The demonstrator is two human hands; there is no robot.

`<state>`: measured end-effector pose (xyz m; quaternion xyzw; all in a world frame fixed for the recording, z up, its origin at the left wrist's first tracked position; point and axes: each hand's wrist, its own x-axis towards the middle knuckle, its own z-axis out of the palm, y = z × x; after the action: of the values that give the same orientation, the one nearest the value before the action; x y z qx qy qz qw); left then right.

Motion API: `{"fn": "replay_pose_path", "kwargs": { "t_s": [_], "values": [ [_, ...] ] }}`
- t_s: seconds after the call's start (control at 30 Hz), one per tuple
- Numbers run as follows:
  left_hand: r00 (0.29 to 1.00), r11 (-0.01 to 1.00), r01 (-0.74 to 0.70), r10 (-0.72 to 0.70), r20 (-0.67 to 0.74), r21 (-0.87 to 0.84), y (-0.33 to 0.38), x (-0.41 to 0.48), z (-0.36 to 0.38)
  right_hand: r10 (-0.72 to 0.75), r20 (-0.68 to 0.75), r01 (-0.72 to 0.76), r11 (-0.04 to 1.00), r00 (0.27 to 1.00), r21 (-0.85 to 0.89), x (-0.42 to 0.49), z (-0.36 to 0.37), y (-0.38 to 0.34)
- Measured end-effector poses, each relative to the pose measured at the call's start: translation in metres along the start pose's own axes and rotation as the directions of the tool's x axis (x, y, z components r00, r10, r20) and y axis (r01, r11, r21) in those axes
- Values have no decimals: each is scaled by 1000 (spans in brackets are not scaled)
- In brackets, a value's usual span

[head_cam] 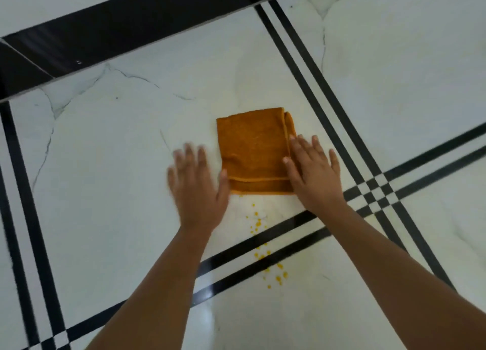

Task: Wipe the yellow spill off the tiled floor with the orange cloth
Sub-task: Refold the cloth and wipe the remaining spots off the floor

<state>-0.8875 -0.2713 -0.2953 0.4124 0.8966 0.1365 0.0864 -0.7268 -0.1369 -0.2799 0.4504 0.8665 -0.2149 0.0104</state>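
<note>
An orange cloth [253, 150], folded into a rectangle, lies flat on the white marble floor. Yellow spill drops [259, 222] trail from just below the cloth's near edge down across the black stripes to a second cluster [278, 274]. My left hand [198, 185] is spread flat just left of the cloth, blurred, its thumb at the cloth's lower left corner. Along the cloth's right edge my right hand [313, 171] rests flat, fingers apart and thumb lying on the fabric. Neither hand grips the cloth.
The white tiled floor [118, 165] carries double black inlay stripes [310, 92] that cross at the right. A dark band [110, 31] runs along the far edge where the floor meets a raised white surface.
</note>
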Motion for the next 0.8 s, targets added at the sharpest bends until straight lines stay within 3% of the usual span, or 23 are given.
{"fn": "replay_pose_path", "kwargs": {
  "t_s": [0.1,0.23,0.3,0.37,0.43,0.47,0.53,0.57,0.6,0.63,0.73,0.77,0.8],
  "values": [
    [985,988,-157,157,73,5,53,32,13,150,-28,-148,987,988,68,-28,3,13],
    [982,970,-137,107,155,201,77,29,39,182,-63,-176,980,981,95,-71,10,19],
    [967,956,-220,187,173,193,64,-24,36,204,-68,-196,975,977,102,-87,11,23],
    [900,907,-392,343,270,154,39,-87,26,218,-70,-209,972,974,108,-101,12,25],
    [780,792,-593,521,346,146,9,-102,21,232,-58,-224,968,971,117,-114,15,28],
    [769,771,-615,540,342,164,2,-89,21,240,-52,-232,964,969,130,-119,17,29],
    [908,883,-398,339,249,249,9,-71,21,244,-29,-237,960,969,146,-132,21,31],
    [954,930,-265,214,211,256,19,-74,23,246,-38,-238,960,969,150,-137,21,32],
    [961,947,-224,176,212,230,30,-89,26,254,-47,-244,958,966,152,-140,20,34],
    [935,936,-294,239,261,195,40,-116,29,265,-51,-255,956,963,147,-145,19,36],
    [730,745,-650,557,396,149,31,-156,28,268,-34,-265,961,963,83,-156,19,43],
    [738,741,-651,568,365,165,29,-140,30,270,-29,-267,962,963,62,-161,19,47],
    [825,815,-542,472,310,203,31,-120,33,275,-21,-274,961,961,46,-165,20,52]
  ]
}}
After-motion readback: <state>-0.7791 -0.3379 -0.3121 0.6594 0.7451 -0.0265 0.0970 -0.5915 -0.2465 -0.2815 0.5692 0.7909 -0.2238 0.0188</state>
